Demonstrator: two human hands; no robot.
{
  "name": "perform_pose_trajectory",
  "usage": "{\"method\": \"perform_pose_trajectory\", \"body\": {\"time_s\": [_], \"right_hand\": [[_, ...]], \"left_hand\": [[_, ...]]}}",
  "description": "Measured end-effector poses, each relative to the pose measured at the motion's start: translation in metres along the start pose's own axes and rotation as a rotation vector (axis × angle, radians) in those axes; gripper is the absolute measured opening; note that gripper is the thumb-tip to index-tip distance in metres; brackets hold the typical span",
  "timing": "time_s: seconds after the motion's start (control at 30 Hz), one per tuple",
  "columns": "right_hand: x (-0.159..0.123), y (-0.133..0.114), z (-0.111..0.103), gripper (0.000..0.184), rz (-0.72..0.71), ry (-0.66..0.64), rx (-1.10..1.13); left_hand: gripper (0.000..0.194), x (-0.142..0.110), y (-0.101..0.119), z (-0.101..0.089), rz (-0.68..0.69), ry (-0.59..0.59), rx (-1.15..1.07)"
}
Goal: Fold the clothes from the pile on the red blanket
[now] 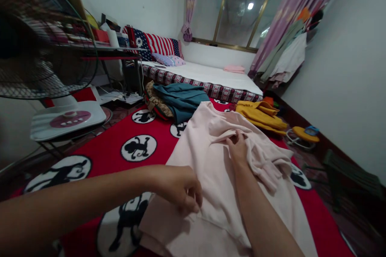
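Observation:
A pale pink sweatshirt (211, 176) lies spread over a red blanket (163, 148) printed with black monkey figures in white circles. Its neckline points away from me, and one sleeve is folded across the front at the right. My left hand (181, 190) is closed, thumb against fingers, pinching the sweatshirt's fabric near the lower middle. Farther up, my right hand (238, 146) pinches a raised fold of the same garment below the neckline; its fingertips are partly hidden by cloth.
Teal clothing (183, 98) rests beside a brown patterned bag (158, 102) at the blanket's far side. Yellow clothing (259, 114) lies at the far right. An electric fan (69, 116) stands left, a dark green folding stool (352, 176) right. Behind is a white-topped bed (205, 74).

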State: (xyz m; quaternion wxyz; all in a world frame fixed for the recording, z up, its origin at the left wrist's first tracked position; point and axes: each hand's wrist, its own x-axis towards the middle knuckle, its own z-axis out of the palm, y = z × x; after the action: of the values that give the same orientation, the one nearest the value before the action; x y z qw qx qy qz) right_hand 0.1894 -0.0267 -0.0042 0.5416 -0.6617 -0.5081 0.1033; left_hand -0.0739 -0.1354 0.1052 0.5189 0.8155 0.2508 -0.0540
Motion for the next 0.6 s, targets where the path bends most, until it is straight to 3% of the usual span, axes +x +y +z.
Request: {"method": "perform_pose_trajectory", "body": {"time_s": [0.07, 0.2, 0.27, 0.33, 0.43, 0.53, 0.6], "right_hand": [[-0.001, 0.001, -0.001, 0.059, 0.008, 0.018, 0.053], [-0.004, -0.01, -0.004, 0.053, -0.006, 0.084, 0.095], [-0.008, -0.018, -0.007, 0.053, -0.023, 0.154, 0.085], [-0.01, -0.022, -0.01, 0.055, -0.043, 0.227, 0.067], [-0.011, -0.027, -0.015, 0.051, -0.024, 0.157, -0.008], [-0.007, -0.038, -0.019, 0.043, 0.01, -0.006, -0.062], [0.001, -0.053, -0.019, 0.042, -0.076, 0.022, -0.065]], "left_hand": [[0.022, 0.024, -0.006, -0.009, 0.04, 0.165, 0.033], [0.031, 0.073, -0.028, -0.046, 0.131, 0.931, 0.343], [0.043, 0.093, -0.048, -0.061, 0.096, 1.158, 0.463], [0.05, 0.108, -0.07, -0.068, -0.048, 1.204, 0.527], [0.053, 0.119, -0.095, -0.065, -0.276, 1.088, 0.6], [0.049, 0.122, -0.102, -0.058, -0.304, 1.028, 0.684], [0.046, 0.122, -0.1, -0.056, -0.287, 1.037, 0.7]]}}
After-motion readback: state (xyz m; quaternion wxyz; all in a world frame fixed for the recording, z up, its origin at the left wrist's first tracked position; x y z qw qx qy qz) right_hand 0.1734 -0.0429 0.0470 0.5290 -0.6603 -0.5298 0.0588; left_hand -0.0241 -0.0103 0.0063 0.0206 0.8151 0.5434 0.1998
